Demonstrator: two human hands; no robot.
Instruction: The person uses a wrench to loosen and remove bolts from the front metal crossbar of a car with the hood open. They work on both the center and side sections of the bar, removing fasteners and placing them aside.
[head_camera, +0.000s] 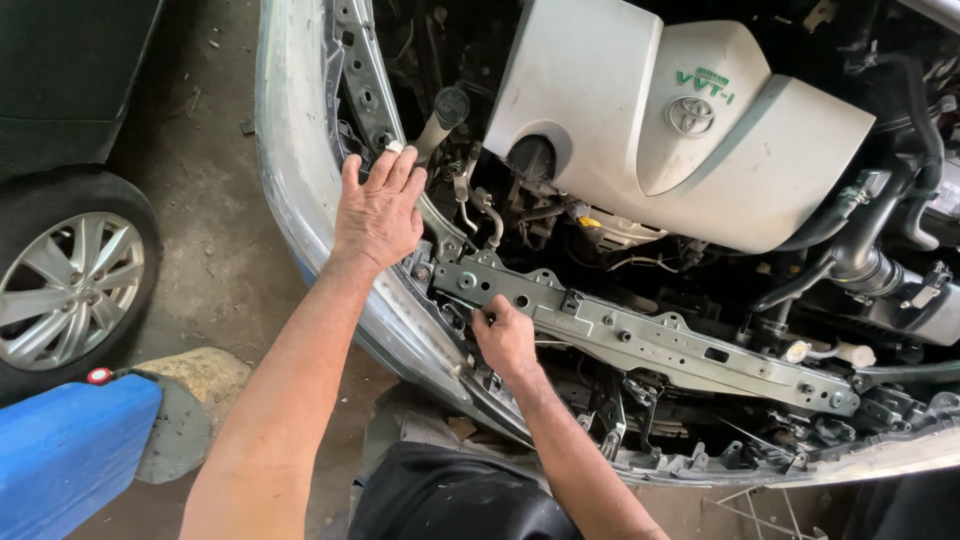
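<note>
Garage floor behind: brace left hand (380, 210) flat above the radiator support bracket (640, 340), right hand (503, 335) pinched at its left end, fingers steady.

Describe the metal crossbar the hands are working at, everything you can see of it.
The crossbar is a long, pale grey stamped-metal bar running diagonally across the front of the engine bay, below the engine cover. It has punched holes, slots, bolts and small raised tabs. The right hand touches its lower edge near the left end; the left hand rests apart, on the body edge.
</note>
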